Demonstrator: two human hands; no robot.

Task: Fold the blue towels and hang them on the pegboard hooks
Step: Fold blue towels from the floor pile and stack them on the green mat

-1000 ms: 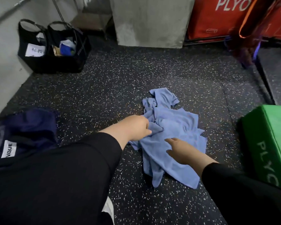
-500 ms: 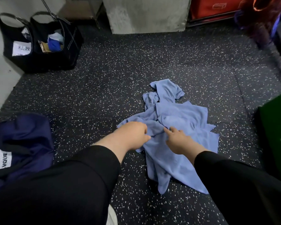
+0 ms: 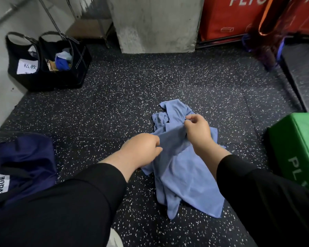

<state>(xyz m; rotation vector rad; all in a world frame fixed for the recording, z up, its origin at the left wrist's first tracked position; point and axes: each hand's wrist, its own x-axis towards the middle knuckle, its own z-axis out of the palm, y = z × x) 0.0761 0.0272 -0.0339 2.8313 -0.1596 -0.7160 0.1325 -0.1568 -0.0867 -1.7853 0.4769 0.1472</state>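
A crumpled heap of light blue towels (image 3: 185,177) lies on the dark speckled floor (image 3: 132,97) in front of me. My left hand (image 3: 141,148) pinches the top edge of one towel at its left end. My right hand (image 3: 197,130) grips the same edge further right, and the cloth between the two hands is raised off the heap. Another bunched blue towel (image 3: 169,113) lies just behind my right hand. No pegboard or hooks are in view.
Two black tote bags (image 3: 48,68) stand by the grey wall at the back left. A navy bag (image 3: 23,166) sits at my left. A green plyo box (image 3: 296,147) is at the right; orange-red boxes (image 3: 230,16) and a concrete pillar (image 3: 155,24) stand at the back.
My right hand moved up from the flat cloth and took hold of the towel's edge. Both hands have lifted that edge off the heap. The camera tilted up a little.
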